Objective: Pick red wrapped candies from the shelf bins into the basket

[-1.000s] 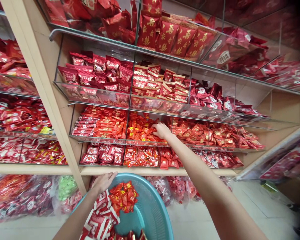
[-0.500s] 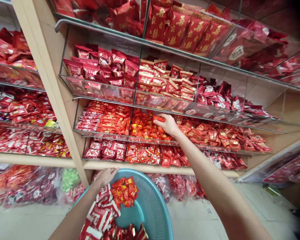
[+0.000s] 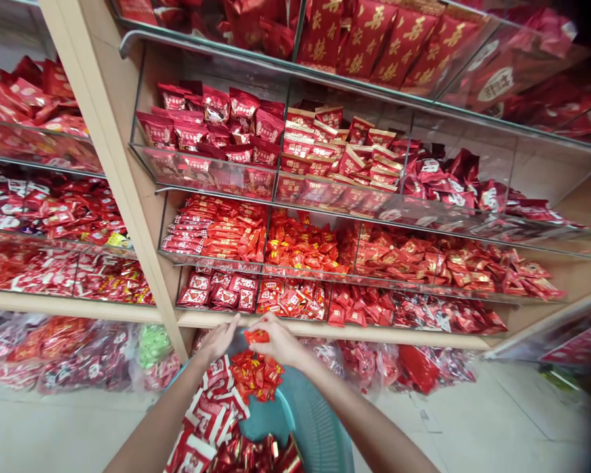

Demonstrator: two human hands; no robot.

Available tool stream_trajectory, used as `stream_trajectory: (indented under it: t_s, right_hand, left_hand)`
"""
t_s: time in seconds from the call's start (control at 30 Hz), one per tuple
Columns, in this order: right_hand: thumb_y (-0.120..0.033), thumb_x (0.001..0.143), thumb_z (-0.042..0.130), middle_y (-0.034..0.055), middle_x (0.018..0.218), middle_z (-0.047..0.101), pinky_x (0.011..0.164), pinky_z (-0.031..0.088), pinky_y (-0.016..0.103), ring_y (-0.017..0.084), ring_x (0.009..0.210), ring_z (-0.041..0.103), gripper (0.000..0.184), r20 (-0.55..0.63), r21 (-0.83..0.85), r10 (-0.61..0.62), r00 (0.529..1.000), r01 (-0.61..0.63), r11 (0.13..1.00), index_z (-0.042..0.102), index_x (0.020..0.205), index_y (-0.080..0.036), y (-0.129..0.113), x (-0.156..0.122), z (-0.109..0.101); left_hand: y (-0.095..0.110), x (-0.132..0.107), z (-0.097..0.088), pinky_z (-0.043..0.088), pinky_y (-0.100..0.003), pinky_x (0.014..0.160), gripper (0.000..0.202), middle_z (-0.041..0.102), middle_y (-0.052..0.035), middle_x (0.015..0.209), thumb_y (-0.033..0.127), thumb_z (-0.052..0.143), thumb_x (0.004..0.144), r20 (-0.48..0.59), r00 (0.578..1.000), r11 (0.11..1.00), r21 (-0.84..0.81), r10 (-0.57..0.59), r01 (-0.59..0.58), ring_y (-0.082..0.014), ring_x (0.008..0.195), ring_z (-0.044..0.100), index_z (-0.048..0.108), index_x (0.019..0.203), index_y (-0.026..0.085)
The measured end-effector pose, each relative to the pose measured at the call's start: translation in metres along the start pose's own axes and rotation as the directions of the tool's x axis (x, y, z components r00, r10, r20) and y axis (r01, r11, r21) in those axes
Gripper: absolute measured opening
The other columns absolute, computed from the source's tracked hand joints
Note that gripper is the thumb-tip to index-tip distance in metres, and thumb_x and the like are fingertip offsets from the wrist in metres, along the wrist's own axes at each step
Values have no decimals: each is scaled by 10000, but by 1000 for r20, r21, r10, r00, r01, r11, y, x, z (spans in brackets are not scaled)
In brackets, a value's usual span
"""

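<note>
My left hand (image 3: 220, 339) grips the far rim of a teal plastic basket (image 3: 320, 430) that holds piles of red wrapped sweets (image 3: 256, 376) and red-and-white packets (image 3: 209, 414). My right hand (image 3: 278, 341) hovers over the basket, fingers pinched on a small red-orange sweet packet (image 3: 256, 336), just above the pile. The shelf bin of matching red-orange sweets (image 3: 303, 244) stands straight ahead, above both hands.
Glass-fronted shelves (image 3: 325, 217) full of red packets rise in several tiers ahead and to the left. A wooden upright (image 3: 123, 190) splits the two shelf units. Bagged sweets (image 3: 69, 355) lie under the lowest shelf on a pale tiled floor (image 3: 497, 420).
My right hand has left the middle shelf bin and come down over the basket with a red-orange packet. The view has tilted down and shifted.
</note>
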State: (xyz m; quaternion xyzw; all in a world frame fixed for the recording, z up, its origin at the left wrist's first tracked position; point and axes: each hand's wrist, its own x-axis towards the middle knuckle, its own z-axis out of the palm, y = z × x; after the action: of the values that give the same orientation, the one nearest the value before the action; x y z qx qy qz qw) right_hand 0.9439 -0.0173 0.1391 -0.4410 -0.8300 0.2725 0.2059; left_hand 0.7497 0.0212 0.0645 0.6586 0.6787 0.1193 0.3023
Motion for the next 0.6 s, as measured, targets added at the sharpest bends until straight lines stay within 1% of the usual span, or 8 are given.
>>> stream_trajectory:
  t_s: [0.03,0.1,0.2,0.33,0.47,0.53,0.6]
  right_hand:
    - [-299,725,691,44,1011,505,852,423,301,180,950,524,322,34,-54,19,999,-17,998,624,1035,-238,6,5,14]
    - [-304,751,660,52,1055,498,852,429,322,208,1004,506,312,106,-183,6,994,13,983,608,1054,-248,12,15,35]
    - [-259,772,616,74,1131,470,832,452,370,259,1058,477,259,158,-334,-17,987,70,940,601,1030,-235,12,25,51]
    - [-237,790,571,106,1174,452,746,499,386,296,1071,460,203,175,-434,-31,984,106,895,591,989,-205,5,30,62]
    - [-193,845,452,105,1168,466,694,514,366,281,1076,454,194,168,-479,-21,986,100,872,575,994,-208,-1,29,69]
    - [-187,840,458,87,1163,466,703,509,347,264,1074,453,203,157,-464,-3,988,77,882,571,1005,-222,0,28,69]
    - [-207,818,512,62,1159,459,742,495,333,246,1069,453,228,126,-420,-2,992,55,906,564,1036,-248,5,26,65]
  left_hand:
    - [0,-1,-1,388,-360,924,814,637,-136,1132,652,77,818,-10,1000,999,-32,-9,9,-295,1111,540,673,1023,137]
    - [-2,-2,-3,386,-344,929,804,645,-102,1128,655,74,819,-18,1000,995,-97,-12,11,-283,1120,535,681,1010,164]
    - [-7,1,-4,387,-314,928,794,673,-56,1077,643,57,827,-25,1000,985,-170,11,-15,-255,1096,552,694,977,193]
    - [-14,6,-1,398,-296,909,790,695,-48,1006,606,38,846,-33,998,975,-213,61,-66,-229,1027,584,692,971,182]
    - [-13,6,-2,404,-300,891,770,704,-34,958,611,57,845,-30,996,969,-230,84,-88,-228,987,595,696,957,196]
    - [-11,5,-2,400,-297,891,769,706,-26,951,622,63,841,-27,996,965,-248,86,-90,-226,988,593,704,934,208]
    - [-10,3,-3,399,-289,890,789,704,-36,965,629,56,836,-35,996,966,-245,80,-86,-228,993,591,707,933,193]
